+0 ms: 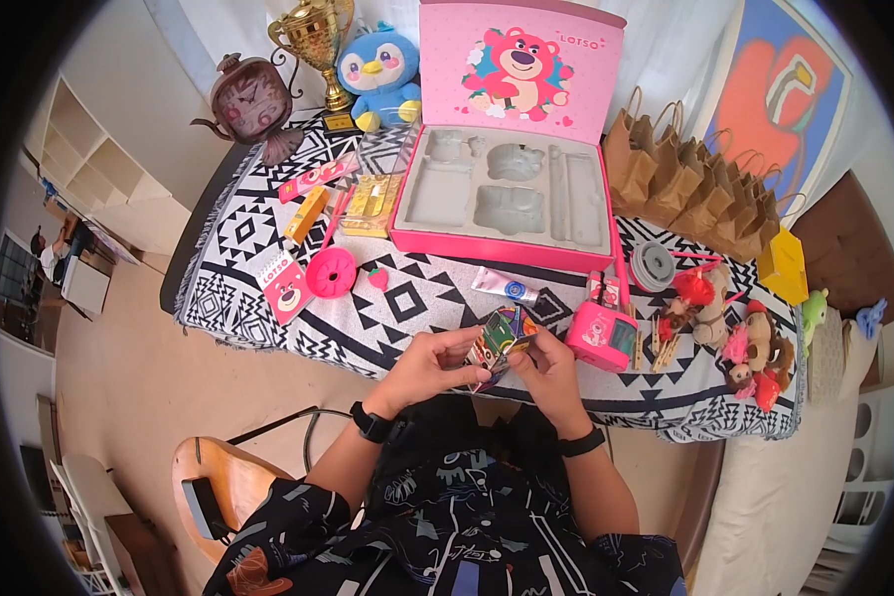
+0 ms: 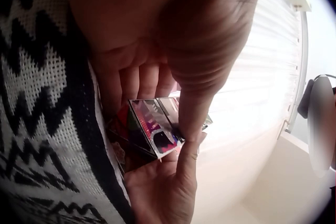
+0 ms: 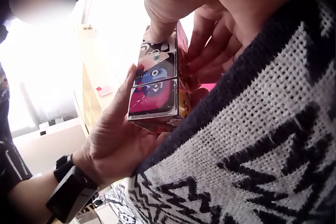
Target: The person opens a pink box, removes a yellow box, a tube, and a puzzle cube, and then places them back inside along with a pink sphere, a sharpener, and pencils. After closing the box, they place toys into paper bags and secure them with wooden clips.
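Both hands hold a folding picture cube (image 1: 502, 336) over the table's front edge, close to the body. My left hand (image 1: 429, 370) grips its left side, thumb along the near edge. On the other side my right hand (image 1: 551, 377) pinches it between thumb and fingers. Seams split the cube's (image 3: 153, 97) glossy printed faces into panels in the right wrist view, where it looks like a long block. The left wrist view shows the cube (image 2: 152, 124) between both thumbs, partly hidden by the hands. Just beyond lies a white and blue tube (image 1: 507, 286).
An open pink box (image 1: 402, 233) with a moulded grey insert stands behind. To the right are a pink sharpener-like case (image 1: 603, 336), clothespins (image 1: 661, 350), plush toys (image 1: 760, 338) and paper bags (image 1: 685, 184). A notebook (image 1: 286, 288) and pink round dish (image 1: 331, 273) lie left.
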`<action>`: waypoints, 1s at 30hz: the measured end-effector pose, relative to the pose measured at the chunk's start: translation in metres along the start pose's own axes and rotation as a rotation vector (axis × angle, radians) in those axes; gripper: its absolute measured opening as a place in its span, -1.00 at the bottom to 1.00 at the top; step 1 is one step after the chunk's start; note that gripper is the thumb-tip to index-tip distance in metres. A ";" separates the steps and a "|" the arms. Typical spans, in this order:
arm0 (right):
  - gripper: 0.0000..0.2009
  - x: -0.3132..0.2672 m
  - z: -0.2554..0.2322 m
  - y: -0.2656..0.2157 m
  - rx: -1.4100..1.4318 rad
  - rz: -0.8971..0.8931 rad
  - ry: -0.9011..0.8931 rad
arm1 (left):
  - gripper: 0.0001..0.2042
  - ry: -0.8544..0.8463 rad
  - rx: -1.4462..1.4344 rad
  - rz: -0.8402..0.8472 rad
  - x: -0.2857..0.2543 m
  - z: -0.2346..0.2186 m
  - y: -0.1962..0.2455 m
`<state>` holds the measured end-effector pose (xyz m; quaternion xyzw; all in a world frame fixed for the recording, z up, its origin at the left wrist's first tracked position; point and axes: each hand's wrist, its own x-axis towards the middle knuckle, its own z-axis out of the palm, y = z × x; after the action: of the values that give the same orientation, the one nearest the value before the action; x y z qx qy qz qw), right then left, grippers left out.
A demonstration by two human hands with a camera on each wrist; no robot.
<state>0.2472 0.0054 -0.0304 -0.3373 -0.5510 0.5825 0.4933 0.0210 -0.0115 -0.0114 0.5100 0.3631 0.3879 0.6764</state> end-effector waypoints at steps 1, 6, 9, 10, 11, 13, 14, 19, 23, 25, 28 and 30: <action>-0.66 0.001 -0.002 0.000 -0.104 -0.037 -0.024 | -0.36 -0.003 0.001 0.000 -0.001 0.004 0.000; -0.68 0.000 -0.001 -0.005 -0.197 -0.038 -0.042 | -0.39 0.250 0.133 0.104 0.001 0.024 0.007; -0.62 0.000 -0.002 -0.001 -0.091 -0.038 -0.042 | -0.38 0.312 0.280 0.181 0.002 0.027 0.011; -0.56 0.001 -0.002 0.001 -0.096 -0.074 -0.043 | -0.38 0.311 0.281 0.182 0.002 0.027 0.015; -0.50 0.001 -0.003 0.002 -0.100 -0.110 -0.044 | -0.36 0.343 0.490 0.277 0.002 0.027 0.019; -0.45 0.001 0.001 0.001 -0.074 -0.124 -0.012 | -0.34 0.368 0.700 0.372 0.002 0.025 0.022; -0.39 0.001 0.002 0.000 -0.047 -0.136 0.017 | -0.33 0.381 0.672 0.317 0.001 0.023 0.021; -0.41 0.000 0.004 -0.005 -0.099 -0.126 0.024 | -0.45 0.444 0.512 0.214 0.005 0.018 0.011; -0.59 -0.002 0.007 -0.003 -0.114 -0.051 0.031 | -0.60 0.604 0.188 0.187 0.013 0.012 -0.006; -0.66 0.000 0.010 -0.005 -0.121 -0.036 0.053 | -0.65 0.606 0.114 0.288 0.015 0.008 -0.015; -0.75 0.000 0.011 -0.005 -0.123 -0.008 0.087 | -0.65 0.591 0.136 0.331 0.013 0.007 -0.021; -0.78 0.001 0.011 -0.004 -0.118 0.002 0.097 | -0.65 0.575 0.151 0.315 0.010 0.009 -0.018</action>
<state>0.2373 0.0023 -0.0249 -0.3941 -0.5595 0.5325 0.4980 0.0360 -0.0094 -0.0283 0.4784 0.4835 0.5876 0.4383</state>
